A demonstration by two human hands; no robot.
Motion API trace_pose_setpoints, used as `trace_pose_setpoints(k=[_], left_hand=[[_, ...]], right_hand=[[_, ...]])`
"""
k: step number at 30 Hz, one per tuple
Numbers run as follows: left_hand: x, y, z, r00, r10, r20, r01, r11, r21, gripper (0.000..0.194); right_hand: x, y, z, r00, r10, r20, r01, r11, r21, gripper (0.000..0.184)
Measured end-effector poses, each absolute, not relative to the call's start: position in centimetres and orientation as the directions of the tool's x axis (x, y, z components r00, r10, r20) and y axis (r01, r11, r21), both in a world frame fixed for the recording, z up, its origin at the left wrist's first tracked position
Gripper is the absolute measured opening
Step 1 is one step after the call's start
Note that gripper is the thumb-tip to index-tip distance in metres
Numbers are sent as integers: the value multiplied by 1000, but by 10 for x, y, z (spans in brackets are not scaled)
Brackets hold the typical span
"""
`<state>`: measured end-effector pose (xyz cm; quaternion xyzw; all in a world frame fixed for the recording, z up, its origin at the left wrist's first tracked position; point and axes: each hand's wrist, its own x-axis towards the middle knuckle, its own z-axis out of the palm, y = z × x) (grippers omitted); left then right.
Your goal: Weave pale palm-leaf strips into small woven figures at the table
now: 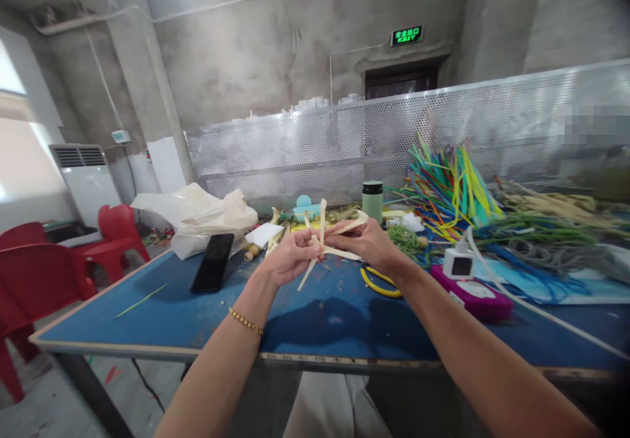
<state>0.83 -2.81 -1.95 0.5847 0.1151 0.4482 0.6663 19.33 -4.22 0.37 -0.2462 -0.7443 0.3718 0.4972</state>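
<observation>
Several pale, flat woven strips (323, 221) cross each other in front of me, above the table. My left hand (290, 254) pinches them near the crossing, thumb and fingers closed. One strip end points up and another hangs down to the left. My right hand (367, 244) is closed on a strip that loops over its fingers; its fingertips are partly hidden. Just below my right hand, yellow-handled pliers or scissors (378, 284) lie on the blue table (305, 326); their working end is hidden.
A black phone (212, 262) and white plastic bag (197, 218) lie to the left. A green jar (373, 201) stands behind my hands. On the right are colourful strips (453, 185), a purple power strip (480, 299) with a white charger (459, 264), and a cable (531, 316).
</observation>
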Motion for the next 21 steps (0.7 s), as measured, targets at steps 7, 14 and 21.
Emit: trace_pose_setpoints(k=[7, 14, 21], left_hand=[[9, -24, -23, 574, 721, 388, -471, -97, 877, 34], [11, -26, -22, 531, 757, 382, -441, -138, 887, 36], [12, -28, -21, 489, 773, 404, -420, -198, 886, 36]], right_hand=[[193, -46, 7, -418, 628, 657, 145, 760, -634, 24], [184, -43, 1, -373, 607, 702, 173, 789, -590, 22], [185, -37, 0, -308, 684, 661, 191, 725, -661, 24]])
